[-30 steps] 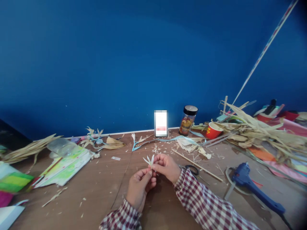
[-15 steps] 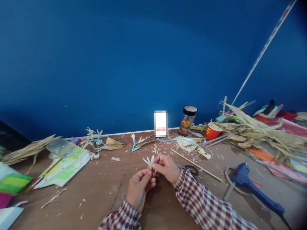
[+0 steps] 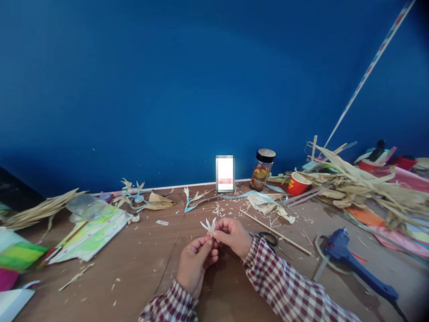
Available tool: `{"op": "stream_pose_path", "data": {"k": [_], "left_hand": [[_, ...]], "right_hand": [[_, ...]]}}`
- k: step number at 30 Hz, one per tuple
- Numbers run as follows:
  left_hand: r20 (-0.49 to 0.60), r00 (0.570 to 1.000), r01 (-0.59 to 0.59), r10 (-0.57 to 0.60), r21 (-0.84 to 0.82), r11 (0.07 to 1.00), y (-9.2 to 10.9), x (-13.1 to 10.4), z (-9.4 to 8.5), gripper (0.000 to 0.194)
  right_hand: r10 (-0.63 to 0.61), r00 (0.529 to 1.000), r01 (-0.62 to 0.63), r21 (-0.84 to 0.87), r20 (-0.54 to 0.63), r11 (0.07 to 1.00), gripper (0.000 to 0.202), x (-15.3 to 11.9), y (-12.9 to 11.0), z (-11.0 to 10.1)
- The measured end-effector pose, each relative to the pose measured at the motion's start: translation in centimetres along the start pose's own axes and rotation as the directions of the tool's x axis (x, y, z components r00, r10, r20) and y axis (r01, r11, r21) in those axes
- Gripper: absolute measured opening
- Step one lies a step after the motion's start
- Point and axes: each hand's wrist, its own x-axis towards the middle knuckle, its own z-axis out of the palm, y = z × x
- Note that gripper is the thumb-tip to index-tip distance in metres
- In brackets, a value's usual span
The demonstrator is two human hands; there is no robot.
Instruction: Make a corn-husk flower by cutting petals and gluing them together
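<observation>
A small pale flower (image 3: pixel 209 226) with several pointed petals stands up between my fingertips at the lower middle. My left hand (image 3: pixel 197 261) is closed, its thumb and fingers pinching the flower's base from below. My right hand (image 3: pixel 232 235) is closed too, with thumb and forefinger gripping the flower at its right side. The two hands touch or nearly touch at the fingertips. Black-handled scissors (image 3: pixel 269 238) lie partly hidden behind my right wrist. Beyond the hands, a blue-stemmed flower piece (image 3: pixel 191 203) lies among pale scraps.
A blue glue gun (image 3: pixel 358 264) lies at the right, near a thin stick (image 3: pixel 276 232). Behind stand a lidded jar (image 3: pixel 262 172), a red cup (image 3: pixel 298 183) and a blurred white rectangle (image 3: pixel 225 173). Dried husks (image 3: pixel 355 179) pile up right; painted paper (image 3: pixel 90 237) lies left.
</observation>
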Motion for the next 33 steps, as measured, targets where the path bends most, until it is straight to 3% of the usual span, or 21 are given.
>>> {"op": "stream_pose_path", "data": {"k": [9,16,20,23,27,29,31,33], "left_hand": [[-0.007,1.000,-0.004,0.004,0.004,1.000,0.1,0.0,0.2,0.023],[-0.006,1.000,-0.002,0.002,-0.024,1.000,0.4,-0.2,0.3,0.025],[-0.017,1.000,-0.010,0.009,-0.027,1.000,0.5,-0.1,0.3,0.024],[-0.041,0.999,-0.019,0.018,-0.024,1.000,0.5,-0.1,0.2,0.024],[-0.055,0.998,-0.043,0.042,-0.021,0.999,0.6,0.0,0.1,0.021],[-0.061,0.997,-0.049,0.048,-0.025,0.998,0.7,0.0,0.0,0.020],[-0.063,0.996,-0.060,0.058,-0.037,0.997,0.8,0.1,-0.1,0.020],[-0.058,0.995,-0.081,0.078,-0.052,0.995,0.8,0.3,-0.2,0.020]], "right_hand": [[0.019,1.000,-0.020,-0.041,-0.021,0.999,0.020,0.0,-0.1,0.0],[0.018,1.000,-0.018,0.036,-0.003,0.999,0.019,0.0,-0.2,0.2],[0.038,0.994,-0.037,0.007,-0.104,0.999,0.017,0.3,-0.4,0.1],[0.022,0.981,-0.037,-0.072,-0.193,0.997,0.017,0.2,-1.5,-1.0],[-0.045,0.972,-0.008,-0.225,-0.231,0.974,0.015,-1.2,-4.2,-4.1],[-0.120,0.966,-0.002,-0.471,-0.228,0.882,0.011,-2.5,-5.2,-5.7],[-0.178,0.965,-0.013,-0.715,-0.192,0.699,0.008,-3.7,-5.5,-6.6],[-0.182,0.975,-0.017,-0.853,-0.131,0.522,0.006,-4.5,-5.3,-6.5]]}}
